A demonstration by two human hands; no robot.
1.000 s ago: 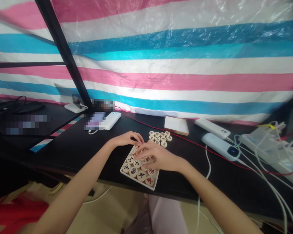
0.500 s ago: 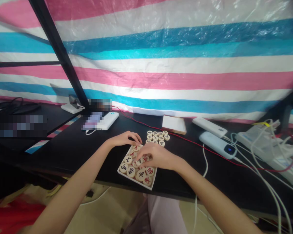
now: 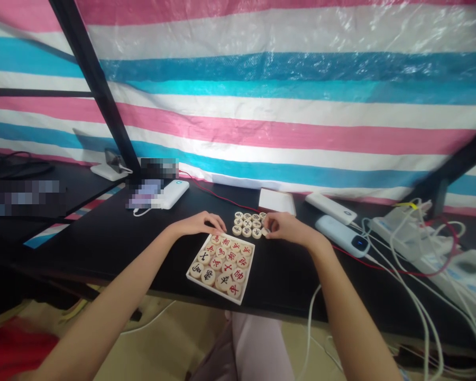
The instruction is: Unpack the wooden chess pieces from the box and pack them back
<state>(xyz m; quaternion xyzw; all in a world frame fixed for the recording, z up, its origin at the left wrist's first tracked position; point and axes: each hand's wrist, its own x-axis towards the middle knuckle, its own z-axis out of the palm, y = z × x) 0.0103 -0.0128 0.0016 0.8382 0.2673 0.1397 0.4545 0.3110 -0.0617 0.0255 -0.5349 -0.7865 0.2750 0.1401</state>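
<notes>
The right hand's (image 3: 289, 228) narrow grip pinches a round, cream, wooden-looking disc (image 3: 265, 232), one o'clock from the square white box (image 3: 212, 289): likely light and hard, best held by its rim. The left hand (image 3: 202, 223) nears the box's twelve-o'clock edge, hold unclear.

Right hand (image 3: 284, 228) has left the box (image 3: 214, 289) and moved out to the group of pieces on the desk (image 3: 281, 275). Its fingers are now on a fourth piece (image 3: 265, 232) at the right end of the group's near row; that row showed three a moment ago. In the box, the black-marked piece second from left, second row up, is gone; a red-marked one (image 3: 216, 263) shows there. Box contents now uncovered. Hand now hides the group's right edge and the lid's (image 3: 275, 199) near edge.
</notes>
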